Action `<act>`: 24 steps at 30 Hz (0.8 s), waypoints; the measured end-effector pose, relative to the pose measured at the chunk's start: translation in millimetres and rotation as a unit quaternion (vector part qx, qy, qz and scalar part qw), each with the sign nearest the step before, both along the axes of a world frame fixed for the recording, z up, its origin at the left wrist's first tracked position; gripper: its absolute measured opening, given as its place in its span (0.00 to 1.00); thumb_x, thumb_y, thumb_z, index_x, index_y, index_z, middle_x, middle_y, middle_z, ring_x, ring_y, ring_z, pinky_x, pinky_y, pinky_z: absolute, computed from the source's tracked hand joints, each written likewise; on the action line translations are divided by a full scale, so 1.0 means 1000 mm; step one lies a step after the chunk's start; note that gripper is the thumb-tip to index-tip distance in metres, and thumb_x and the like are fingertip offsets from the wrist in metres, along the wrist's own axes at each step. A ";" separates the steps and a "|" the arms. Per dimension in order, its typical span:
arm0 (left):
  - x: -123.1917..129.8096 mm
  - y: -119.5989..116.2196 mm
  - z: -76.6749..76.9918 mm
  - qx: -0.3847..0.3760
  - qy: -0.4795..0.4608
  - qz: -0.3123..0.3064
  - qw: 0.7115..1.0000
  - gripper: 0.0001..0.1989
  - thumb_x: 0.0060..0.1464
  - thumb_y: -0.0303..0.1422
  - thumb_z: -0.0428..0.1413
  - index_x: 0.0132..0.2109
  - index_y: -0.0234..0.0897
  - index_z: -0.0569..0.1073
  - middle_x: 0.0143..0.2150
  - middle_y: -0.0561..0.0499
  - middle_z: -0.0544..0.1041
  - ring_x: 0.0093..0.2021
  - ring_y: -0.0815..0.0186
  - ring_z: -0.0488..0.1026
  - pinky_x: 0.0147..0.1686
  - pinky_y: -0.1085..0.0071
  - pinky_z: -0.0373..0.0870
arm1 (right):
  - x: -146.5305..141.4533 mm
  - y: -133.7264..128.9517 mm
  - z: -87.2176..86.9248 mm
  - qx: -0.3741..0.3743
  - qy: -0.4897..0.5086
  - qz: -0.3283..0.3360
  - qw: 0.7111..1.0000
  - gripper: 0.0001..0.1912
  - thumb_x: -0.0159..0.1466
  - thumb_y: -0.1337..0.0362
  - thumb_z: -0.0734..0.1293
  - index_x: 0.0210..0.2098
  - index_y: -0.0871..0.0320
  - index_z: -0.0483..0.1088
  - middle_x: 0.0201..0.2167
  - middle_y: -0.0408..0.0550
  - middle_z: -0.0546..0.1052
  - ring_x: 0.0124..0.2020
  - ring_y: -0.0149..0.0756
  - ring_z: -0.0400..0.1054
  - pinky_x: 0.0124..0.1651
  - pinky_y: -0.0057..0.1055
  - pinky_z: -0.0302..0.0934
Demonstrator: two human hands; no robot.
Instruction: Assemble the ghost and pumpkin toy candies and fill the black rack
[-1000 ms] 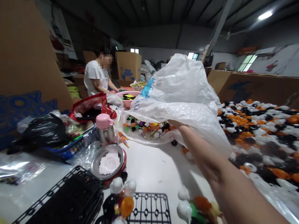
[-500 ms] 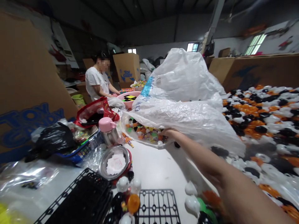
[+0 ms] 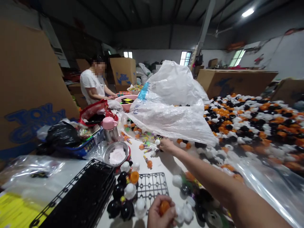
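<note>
My left hand (image 3: 158, 212), at the bottom of the view, is closed round a small orange plastic ball (image 3: 164, 207). It is just in front of a black plastic grid rack (image 3: 153, 185). My right hand (image 3: 167, 145) reaches out over the white table to small candy tubes with coloured round heads (image 3: 142, 146). Its fingers are drawn together beside a white round head (image 3: 157, 142); what they grip is partly hidden. The edge of a large white plastic bag (image 3: 171, 117) hangs just above and behind that hand. Black, white and orange balls (image 3: 127, 190) cluster left of the rack.
A big heap of black, white and orange balls (image 3: 237, 117) spreads on the right. Left stand stacked black racks (image 3: 80, 193), a metal bowl (image 3: 106, 152) with paper, a pink-lidded flask (image 3: 110, 131) and a blue basket (image 3: 83, 148). A co-worker (image 3: 92, 82) stands behind.
My left hand has come into view with the orange ball. The white bag's front edge has lifted, and candy tubes now lie spread on the table by my right hand. The view has shifted.
</note>
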State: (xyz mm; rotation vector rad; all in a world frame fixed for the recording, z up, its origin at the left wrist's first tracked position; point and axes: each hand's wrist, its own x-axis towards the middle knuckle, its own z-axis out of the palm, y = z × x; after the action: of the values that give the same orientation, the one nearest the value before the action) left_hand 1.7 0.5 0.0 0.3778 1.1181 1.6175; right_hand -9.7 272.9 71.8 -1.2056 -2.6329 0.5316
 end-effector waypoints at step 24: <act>-0.005 -0.014 0.032 0.096 -0.004 -0.060 0.994 0.18 0.54 0.43 0.59 0.47 0.38 0.69 0.35 0.51 0.74 0.27 0.75 0.66 0.24 0.80 0.57 | 0.174 -0.266 0.006 -0.255 0.345 -0.145 0.892 0.23 0.65 0.44 0.59 0.34 0.57 0.72 0.24 0.41 0.69 0.25 0.32 0.62 0.29 0.28 0.58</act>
State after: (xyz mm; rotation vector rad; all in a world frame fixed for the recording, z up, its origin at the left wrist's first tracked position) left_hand -3.7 -13.4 32.4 0.5529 0.9173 1.6229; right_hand 164.0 6.7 77.6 -1.1991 -1.7233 1.3502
